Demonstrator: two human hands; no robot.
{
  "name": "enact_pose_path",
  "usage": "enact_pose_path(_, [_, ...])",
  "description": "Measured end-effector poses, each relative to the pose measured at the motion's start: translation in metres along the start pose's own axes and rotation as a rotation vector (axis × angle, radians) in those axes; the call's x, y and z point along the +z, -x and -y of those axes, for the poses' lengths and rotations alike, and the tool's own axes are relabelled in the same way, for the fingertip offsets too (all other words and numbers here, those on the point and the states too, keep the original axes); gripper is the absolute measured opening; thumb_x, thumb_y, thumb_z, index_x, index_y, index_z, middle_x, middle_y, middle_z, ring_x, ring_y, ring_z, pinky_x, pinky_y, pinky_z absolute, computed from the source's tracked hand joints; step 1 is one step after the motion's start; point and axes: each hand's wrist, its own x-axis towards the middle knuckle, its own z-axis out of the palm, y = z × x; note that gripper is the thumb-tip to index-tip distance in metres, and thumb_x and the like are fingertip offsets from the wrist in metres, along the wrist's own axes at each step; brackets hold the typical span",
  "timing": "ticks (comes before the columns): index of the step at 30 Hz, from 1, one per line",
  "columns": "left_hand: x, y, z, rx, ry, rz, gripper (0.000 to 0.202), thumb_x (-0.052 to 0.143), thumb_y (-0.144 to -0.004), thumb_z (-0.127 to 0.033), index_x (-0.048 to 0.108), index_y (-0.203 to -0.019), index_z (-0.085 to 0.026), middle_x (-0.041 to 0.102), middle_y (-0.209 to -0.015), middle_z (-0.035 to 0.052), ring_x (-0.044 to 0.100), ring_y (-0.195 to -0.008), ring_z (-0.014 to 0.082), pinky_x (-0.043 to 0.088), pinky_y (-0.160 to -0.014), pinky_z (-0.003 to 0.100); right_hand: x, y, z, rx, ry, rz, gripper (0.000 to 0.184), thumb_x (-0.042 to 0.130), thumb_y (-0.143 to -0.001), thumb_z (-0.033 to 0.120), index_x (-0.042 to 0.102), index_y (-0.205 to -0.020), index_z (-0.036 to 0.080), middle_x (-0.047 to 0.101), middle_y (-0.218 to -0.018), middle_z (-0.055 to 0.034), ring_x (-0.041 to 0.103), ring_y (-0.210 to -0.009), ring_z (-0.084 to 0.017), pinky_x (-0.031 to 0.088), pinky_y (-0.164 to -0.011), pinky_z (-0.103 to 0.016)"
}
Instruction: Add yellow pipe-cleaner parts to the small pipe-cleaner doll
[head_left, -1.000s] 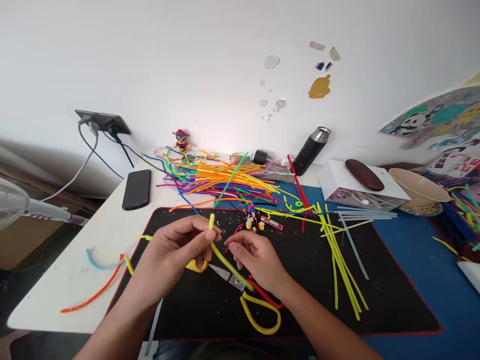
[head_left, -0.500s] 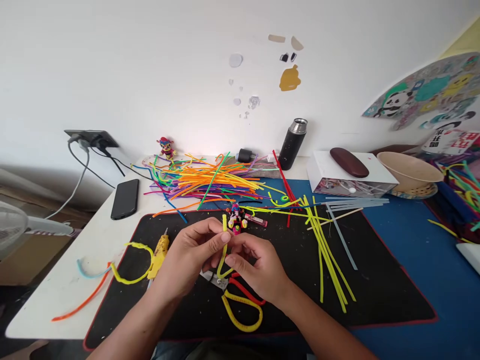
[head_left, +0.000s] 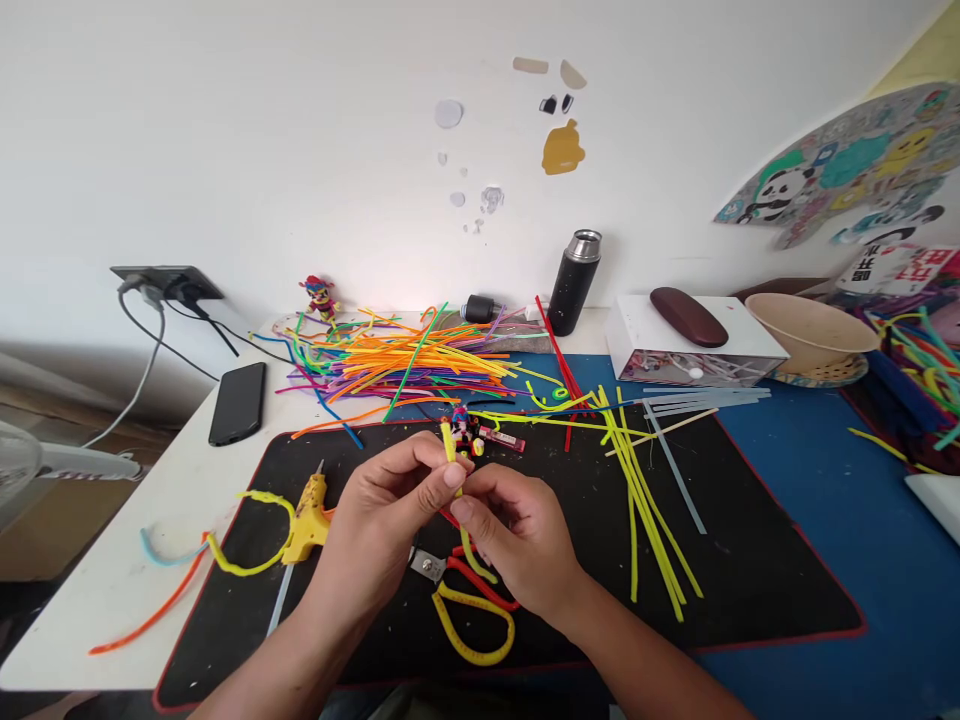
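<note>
My left hand (head_left: pixel 401 500) pinches a yellow pipe cleaner (head_left: pixel 448 442) between thumb and index finger, its upper end poking up above the fingertips. Right beside it, my right hand (head_left: pixel 517 525) grips the same strip lower down, with thumb against curled fingers. The strip's tail hangs below between the hands. Beneath them on the black mat lie scissors (head_left: pixel 474 650) with yellow and red wrapped handles, their blades partly hidden by my left hand. Just behind my fingers stands a small colourful figure (head_left: pixel 461 422), partly covered.
A yellow glue gun (head_left: pixel 306 525) lies left on the black mat (head_left: pixel 585 560), near a bent yellow pipe cleaner (head_left: pixel 247 570). Several yellow strips (head_left: pixel 652 510) lie right. Behind are a colourful pipe cleaner pile (head_left: pixel 412 360), a black flask (head_left: pixel 576 285) and a phone (head_left: pixel 238 403).
My right thumb has moved up close to my left thumb on the yellow pipe cleaner. Its upper end now leans left, and its hanging tail has shifted right. The camera view has shifted slightly.
</note>
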Motion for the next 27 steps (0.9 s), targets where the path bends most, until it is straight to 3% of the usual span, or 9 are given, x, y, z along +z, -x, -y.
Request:
enact_pose_path(3, [-0.011,-0.003,0.004,-0.016,-0.104,0.080,0.038,0.084,-0.085,-0.053,0.081,-0.104,-0.021,0.066,-0.079,0.0016,0.049,-0.064,0.0116,0.041,-0.057,0.022,-0.008,0.002,0.002,0.039,0.054,-0.041,0.034,0.071,-0.097,0.048,0.066,-0.080,0.019,0.051,-0.056,0.0060,0.043,-0.045,-0.009,0.034,-0.045,-0.022])
enact_pose_path(5, [-0.023,-0.008,0.008,0.013,-0.250,0.063,0.047,0.075,-0.090,-0.059,0.079,-0.118,-0.021,0.065,-0.079,0.0011,0.049,-0.063,0.0129,0.041,-0.057,0.024,-0.017,0.004,0.001,0.096,0.041,-0.083,0.038,0.072,-0.096,0.053,0.066,-0.080,0.019,0.051,-0.055,0.0059,0.043,-0.044,-0.009,0.032,-0.043,-0.022])
enact_pose_path(9, [-0.043,-0.024,0.024,0.038,-0.647,-0.019,0.041,0.069,-0.094,-0.055,0.077,-0.117,-0.022,0.076,-0.099,0.0065,0.067,-0.086,0.0222,0.052,-0.075,0.031,-0.039,0.008,-0.005,0.220,-0.069,-0.118,0.045,0.075,-0.093,0.061,0.064,-0.077,0.020,0.040,-0.046,0.0100,0.036,-0.039,-0.008,0.026,-0.040,-0.021])
enact_pose_path(12, [-0.048,-0.037,0.038,0.083,-0.981,-0.080,0.037,0.063,-0.096,-0.048,0.075,-0.119,-0.023,0.077,-0.097,0.0058,0.068,-0.080,0.0234,0.051,-0.075,0.035,-0.050,0.012,-0.013,0.294,-0.095,-0.122,0.048,0.075,-0.092,0.062,0.063,-0.076,0.019,0.037,-0.044,0.0113,0.035,-0.038,-0.007,0.025,-0.042,-0.021])
enact_pose_path(15, [-0.046,-0.044,0.049,0.085,-1.205,-0.063,0.036,0.061,-0.097,-0.044,0.071,-0.125,-0.023,0.078,-0.109,0.0070,0.072,-0.086,0.0253,0.053,-0.079,0.037,-0.054,0.018,-0.023,0.388,-0.109,-0.103,0.049,0.076,-0.091,0.064,0.062,-0.076,0.019,0.042,-0.046,0.0094,0.037,-0.040,-0.007,0.024,-0.042,-0.020])
enact_pose_path(20, [-0.042,-0.047,0.059,0.105,-1.352,-0.033,0.032,0.061,-0.100,-0.043,0.067,-0.124,-0.023,0.078,-0.115,0.0082,0.075,-0.105,0.0295,0.053,-0.088,0.038,-0.053,0.024,-0.037,0.506,-0.109,-0.071,0.054,0.078,-0.085,0.070,0.061,-0.076,0.019,0.053,-0.052,0.0056,0.044,-0.042,-0.009,0.025,-0.043,-0.020])
enact_pose_path(27, [-0.035,-0.055,0.071,0.061,-1.393,-0.025,0.028,0.061,-0.101,-0.047,0.067,-0.115,-0.024,0.078,-0.111,0.0099,0.074,-0.101,0.0321,0.047,-0.078,0.037,-0.049,0.023,-0.047,0.535,-0.119,-0.026,0.055,0.078,-0.083,0.070,0.061,-0.074,0.019,0.049,-0.057,0.0065,0.040,-0.045,-0.008,0.027,-0.043,-0.021])
